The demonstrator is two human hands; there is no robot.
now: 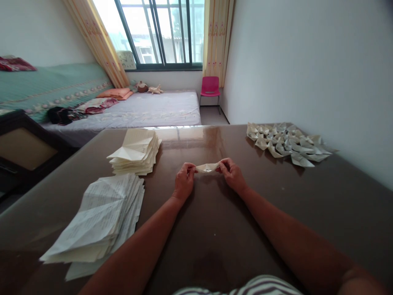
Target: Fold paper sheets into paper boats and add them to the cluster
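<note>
Between my two hands a small folded paper boat (208,168) is stretched sideways, just above the brown table (202,213). The thumb and fingers of my left hand (184,179) pinch its left tip. On the other side, my right hand (232,174) grips the right tip the same way. Many similar folded paper boats (284,143) stand grouped at the far right of the table. To the left lie a stack of cream paper sheets (135,151) and, nearer, a stack of creased printed sheets (98,217).
The table runs up to a white wall (307,61) on the right. Past its far edge are a bed (166,106) with pillows and soft toys, a pink chair (210,87) and a window (162,32). A dark wooden chair (27,151) stands at the left.
</note>
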